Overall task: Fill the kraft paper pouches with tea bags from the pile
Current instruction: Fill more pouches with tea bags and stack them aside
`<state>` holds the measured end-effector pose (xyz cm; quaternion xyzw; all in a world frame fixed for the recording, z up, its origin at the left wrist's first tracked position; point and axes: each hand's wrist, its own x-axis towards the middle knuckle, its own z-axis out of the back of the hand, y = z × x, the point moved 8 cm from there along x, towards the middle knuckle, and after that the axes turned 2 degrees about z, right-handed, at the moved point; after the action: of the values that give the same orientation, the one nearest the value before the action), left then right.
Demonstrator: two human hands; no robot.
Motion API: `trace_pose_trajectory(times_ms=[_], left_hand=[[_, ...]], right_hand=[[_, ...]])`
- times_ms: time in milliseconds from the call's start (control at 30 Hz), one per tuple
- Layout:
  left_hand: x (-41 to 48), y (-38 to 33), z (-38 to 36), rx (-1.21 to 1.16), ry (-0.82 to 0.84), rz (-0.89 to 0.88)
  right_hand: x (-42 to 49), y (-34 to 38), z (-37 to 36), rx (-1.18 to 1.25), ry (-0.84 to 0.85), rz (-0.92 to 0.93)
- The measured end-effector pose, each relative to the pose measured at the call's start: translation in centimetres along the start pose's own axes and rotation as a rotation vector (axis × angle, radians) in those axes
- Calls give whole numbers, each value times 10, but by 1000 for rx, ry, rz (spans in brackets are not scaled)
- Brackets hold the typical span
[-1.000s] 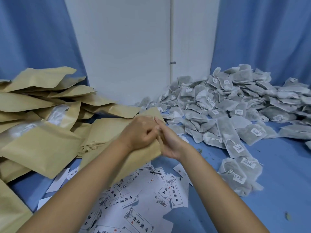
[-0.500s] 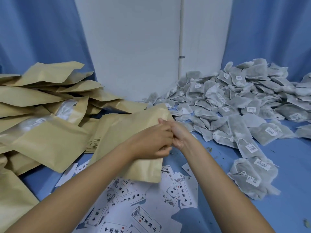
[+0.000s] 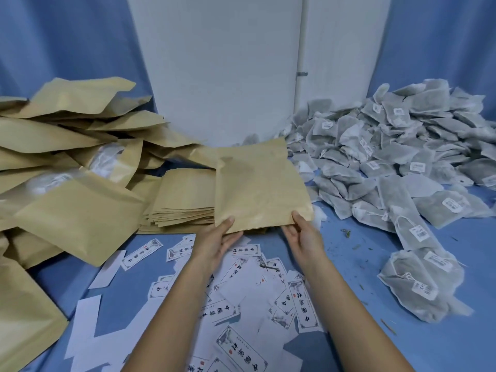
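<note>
Currently: one kraft pouch is held by its near edge above the stack of flat pouches. Left grip pinches the near left corner, thumb on top; right grip pinches the near right corner likewise. Tea-bag pile lies just right of the pouch (contents: cannot tell). Printed labels lie scattered on the blue desk under the forearms.

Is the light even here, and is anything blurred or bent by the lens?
Head view: soft, even light, only a faint shadow under the held pouch; the wall pipe leans from wide-angle distortion; the pouch pile at left is smeared; the tea bags and paper labels look fairly sharp.
</note>
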<state>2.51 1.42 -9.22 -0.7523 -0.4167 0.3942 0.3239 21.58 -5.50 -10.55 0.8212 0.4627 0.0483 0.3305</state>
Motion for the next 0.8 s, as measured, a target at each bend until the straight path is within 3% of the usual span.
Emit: trace_pose_trajectory(times_ms=[200,667,800], left_hand=[[5,2,8,193,-29,-126],[-11,-13,3,210,-46,-178],[-15,-14,1,200,-46,-187]], right_hand=[[3,30,18,-323,-113,179],[-2,25,0,-333,-18,129],[-7,27,1,-388,-79,145]])
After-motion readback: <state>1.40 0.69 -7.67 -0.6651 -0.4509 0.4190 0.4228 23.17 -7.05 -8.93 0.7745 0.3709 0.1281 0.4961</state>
